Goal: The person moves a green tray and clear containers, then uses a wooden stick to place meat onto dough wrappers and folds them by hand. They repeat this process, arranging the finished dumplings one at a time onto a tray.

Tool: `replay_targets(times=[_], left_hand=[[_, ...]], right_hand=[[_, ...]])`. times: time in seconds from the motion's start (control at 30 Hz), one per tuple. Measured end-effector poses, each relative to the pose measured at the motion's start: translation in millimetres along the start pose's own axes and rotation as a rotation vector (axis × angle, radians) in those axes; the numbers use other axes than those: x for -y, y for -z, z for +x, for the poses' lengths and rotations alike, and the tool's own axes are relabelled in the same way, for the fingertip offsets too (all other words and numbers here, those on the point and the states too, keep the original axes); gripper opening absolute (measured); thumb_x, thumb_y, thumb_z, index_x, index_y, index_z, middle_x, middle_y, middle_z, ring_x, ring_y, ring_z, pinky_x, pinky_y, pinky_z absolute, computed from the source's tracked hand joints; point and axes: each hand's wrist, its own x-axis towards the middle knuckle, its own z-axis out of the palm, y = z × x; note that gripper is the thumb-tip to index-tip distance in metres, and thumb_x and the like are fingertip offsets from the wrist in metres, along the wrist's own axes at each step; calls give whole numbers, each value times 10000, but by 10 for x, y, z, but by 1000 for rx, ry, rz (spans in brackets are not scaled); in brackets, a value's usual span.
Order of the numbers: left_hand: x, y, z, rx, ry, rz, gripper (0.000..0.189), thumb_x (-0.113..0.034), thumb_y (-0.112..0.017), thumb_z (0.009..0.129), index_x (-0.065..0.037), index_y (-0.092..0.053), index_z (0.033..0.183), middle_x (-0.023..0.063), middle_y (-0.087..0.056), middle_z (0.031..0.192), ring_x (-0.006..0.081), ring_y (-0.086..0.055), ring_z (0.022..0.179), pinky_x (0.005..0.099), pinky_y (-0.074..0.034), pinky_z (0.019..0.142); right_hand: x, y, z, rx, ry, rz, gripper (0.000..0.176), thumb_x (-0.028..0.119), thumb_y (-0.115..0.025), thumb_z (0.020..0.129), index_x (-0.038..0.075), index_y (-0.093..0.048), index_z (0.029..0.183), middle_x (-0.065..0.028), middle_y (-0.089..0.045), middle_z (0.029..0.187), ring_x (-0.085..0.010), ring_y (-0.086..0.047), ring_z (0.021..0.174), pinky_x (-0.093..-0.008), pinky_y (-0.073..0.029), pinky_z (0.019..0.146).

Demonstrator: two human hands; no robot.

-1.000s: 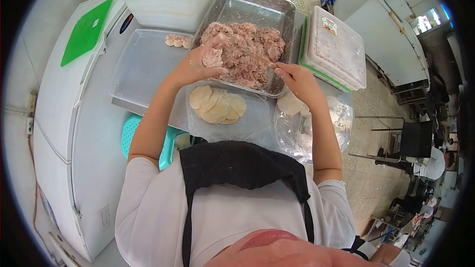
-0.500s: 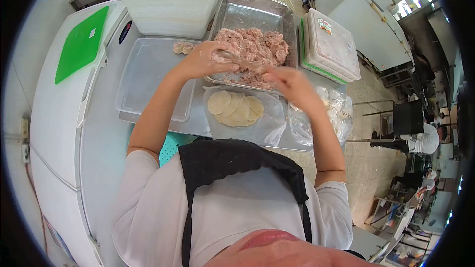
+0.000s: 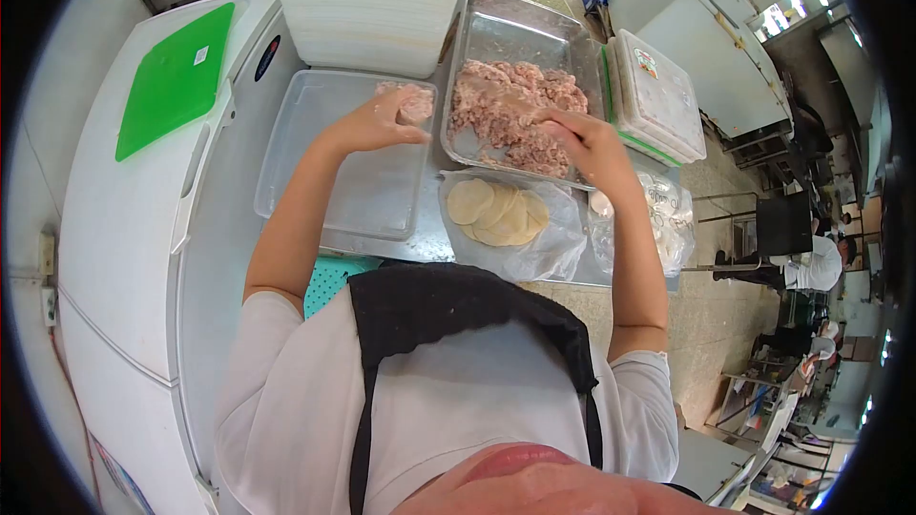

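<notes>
My left hand [image 3: 377, 122] is curled around a meat-filled dumpling [image 3: 414, 107] above the top right corner of a translucent plastic tray [image 3: 353, 195]. More filled pieces show partly behind its fingers. Over the metal pan [image 3: 482, 19], my right hand [image 3: 584, 141] is closed on a thin tool, blurred and partly hidden, at the minced meat [image 3: 510, 114]. Round dough wrappers [image 3: 498, 214] lie overlapping on a plastic sheet [image 3: 563, 248] in front of the pan.
Stacked translucent containers [image 3: 367, 19] stand behind the tray. Lidded boxes [image 3: 658, 95] are right of the pan, with a bag of pale dough pieces [image 3: 668, 219] in front. A green board [image 3: 176, 81] lies on the white appliance at left. A person [image 3: 816, 265] is far right.
My left hand has moved from over the pan to the tray with the dumpling. My right hand has stayed over the meat. The worktop appears shifted right in view.
</notes>
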Motion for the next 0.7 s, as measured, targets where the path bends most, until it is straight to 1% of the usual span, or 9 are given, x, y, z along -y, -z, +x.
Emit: replay_targets(times=[0.07,0.13,0.2,0.27,0.37,0.43,0.47,0.53,0.7], left_hand=[[256,113,-91,59,106,-40,621,-320,-736,719,-11,-545,1222,228,-585,1130,306,-567,1063,369,-455,898],[746,112,-126,-21,213,187,543,-241,-688,727,-14,-559,1204,208,-579,1046,326,-550,1038,374,-454,900],[1391,4,-125,-139,166,281,530,-228,-680,732,-24,-563,1207,192,-572,1010,334,-546,1018,374,-456,902],[1558,-4,-104,-253,111,376,518,-215,-672,736,-34,-568,1210,175,-566,975,343,-541,997,374,-457,904],[1498,-5,24,-295,247,302,530,-182,-676,760,-49,-542,1255,173,-585,1059,329,-562,1030,375,-463,903],[1493,-59,156,-493,270,206,642,-168,-686,793,-59,-427,1371,194,-610,1110,325,-595,1038,386,-477,884],[1490,-78,220,-485,267,204,642,-168,-686,793,-59,-427,1371,194,-610,1110,325,-595,1038,386,-477,884],[1443,-94,331,-530,359,282,781,-143,-682,824,-80,-251,1472,211,-627,1136,327,-616,1047,403,-490,858],[1584,-165,470,-491,316,228,857,-122,-676,831,-89,-145,1503,223,-627,1131,345,-610,1063,414,-496,855]], right_hand=[[-98,-8,-84,-39,-54,10,269,206,-619,922,13,-663,1103,-121,-693,947,-182,-627,839,-289,-478,782],[-218,-52,-210,-77,-171,24,315,215,-630,926,-22,-645,1133,-84,-681,902,-125,-579,843,-268,-460,778],[-297,-118,-322,-69,-251,70,335,239,-637,921,-16,-646,1138,-106,-687,937,-130,-593,852,-266,-465,777],[-375,-154,-426,-68,-334,114,354,262,-643,916,-11,-646,1142,-129,-694,972,-134,-607,860,-264,-470,776],[-436,-169,-551,-97,-392,173,371,266,-649,917,-15,-642,1157,-64,-675,910,-91,-549,806,-246,-459,742],[-434,-158,-620,-169,-406,230,355,252,-639,927,-8,-643,1169,38,-559,775,-43,-435,662,-203,-372,581],[-431,-130,-651,-173,-413,229,355,252,-639,927,-8,-643,1169,38,-559,775,-43,-435,662,-203,-372,581],[-430,-65,-709,-117,-563,259,372,260,-652,916,-19,-642,1162,-54,-689,945,-102,-580,864,-264,-468,771],[-627,-99,-842,-134,-483,146,350,303,-582,951,6,-648,1123,-91,-698,925,-175,-621,808,-305,-478,747]])
